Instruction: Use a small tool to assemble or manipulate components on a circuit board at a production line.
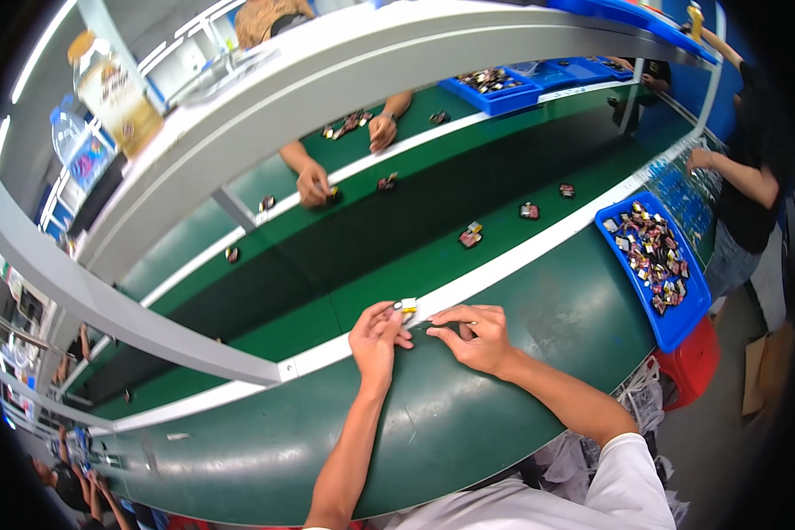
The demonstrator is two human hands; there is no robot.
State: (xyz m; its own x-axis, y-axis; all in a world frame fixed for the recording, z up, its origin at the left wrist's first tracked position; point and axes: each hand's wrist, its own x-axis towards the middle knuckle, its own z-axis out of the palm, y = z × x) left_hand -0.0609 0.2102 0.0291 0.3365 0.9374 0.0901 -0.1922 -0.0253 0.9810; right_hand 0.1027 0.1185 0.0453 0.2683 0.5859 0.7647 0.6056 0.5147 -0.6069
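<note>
Just over the near edge of the white rail, my left hand (378, 340) is closed on a small part (405, 306) with a white and yellow face. Its fingers hide most of the part's underside. Close by on the right, my right hand (479, 340) pinches a thin, dark, stick-like tool (428, 323). The tool's tip points at the left hand; whether it touches the part, I cannot tell. Beyond them, similar small parts (471, 234) with red, black and yellow colouring lie on the green conveyor belt (371, 291).
On the right, a blue tray (693, 314) full of small parts sits on the green worktable (539, 327), above a red stool (693, 362). Across the belt, a co-worker's hands (313, 184) handle a part. A grey overhead frame (141, 300) crosses the left side. Another person stands far right.
</note>
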